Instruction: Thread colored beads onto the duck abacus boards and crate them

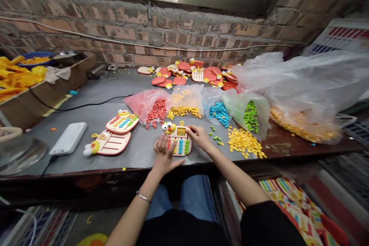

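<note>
A cream toy abacus board [182, 137] with a duck head and bulging eyes lies on the grey table in front of me. Rows of red, yellow, blue and green pieces sit in its slots. My left hand [165, 153] rests over its left part, fingers spread and thumb stretched out, hiding some pieces. With bent fingers, my right hand [199, 137] grips the board's upper right edge. Small piles of red pieces [157, 111], yellow pieces [184, 112], blue pieces [219, 113] and green pieces [250, 117] spill from open plastic bags just behind.
Two similar boards [115, 141] overlap at left, near a white power bank [68, 138] with a cable. Loose yellow pieces [246, 142] lie at right. Red-backed boards [184, 67] are heaped by the brick wall. A large plastic bag [305, 84] stands far right; finished-looking boards [300, 207] fill a bin below.
</note>
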Action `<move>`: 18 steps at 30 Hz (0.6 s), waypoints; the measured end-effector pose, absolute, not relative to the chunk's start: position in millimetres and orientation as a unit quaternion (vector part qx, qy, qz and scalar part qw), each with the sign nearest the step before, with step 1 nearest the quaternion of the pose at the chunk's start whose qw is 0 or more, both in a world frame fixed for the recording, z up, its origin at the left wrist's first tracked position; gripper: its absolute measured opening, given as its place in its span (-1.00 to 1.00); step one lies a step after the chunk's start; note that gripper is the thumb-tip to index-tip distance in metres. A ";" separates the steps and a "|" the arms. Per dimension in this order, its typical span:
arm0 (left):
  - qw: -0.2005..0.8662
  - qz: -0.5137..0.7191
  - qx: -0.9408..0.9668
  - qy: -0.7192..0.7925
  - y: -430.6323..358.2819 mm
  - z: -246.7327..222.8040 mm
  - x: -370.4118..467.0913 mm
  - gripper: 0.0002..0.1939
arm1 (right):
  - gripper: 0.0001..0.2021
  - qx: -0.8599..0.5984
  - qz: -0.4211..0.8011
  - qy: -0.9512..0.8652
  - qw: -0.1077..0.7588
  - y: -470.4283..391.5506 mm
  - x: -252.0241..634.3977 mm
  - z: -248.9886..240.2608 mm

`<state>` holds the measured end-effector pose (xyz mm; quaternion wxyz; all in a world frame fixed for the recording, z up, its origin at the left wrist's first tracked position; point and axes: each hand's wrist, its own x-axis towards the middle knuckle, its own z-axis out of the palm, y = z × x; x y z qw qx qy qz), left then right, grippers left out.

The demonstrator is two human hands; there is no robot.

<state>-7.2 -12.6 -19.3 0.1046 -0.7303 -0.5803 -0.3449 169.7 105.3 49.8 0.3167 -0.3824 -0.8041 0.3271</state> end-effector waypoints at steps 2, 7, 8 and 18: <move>0.117 -0.356 -0.701 -0.606 -10.8 -19.6 -6.6 0.01 | -0.68 -0.378 0.294 -0.808 0.344 100.8 169.4 54.7; 0.101 -0.331 -0.691 -0.634 -6.8 -15.3 -4.4 -0.03 | -0.68 -0.379 0.279 -0.796 0.380 77.6 160.6 50.7; 0.100 -0.340 -0.700 -0.620 -6.7 -15.1 -4.3 -0.02 | -0.68 -0.376 0.284 -0.796 0.379 71.3 158.0 48.9; 0.124 -0.439 -0.742 -0.492 -16.7 -26.7 -6.4 0.01 | -0.55 -0.403 0.214 -0.780 0.428 32.6 159.8 27.8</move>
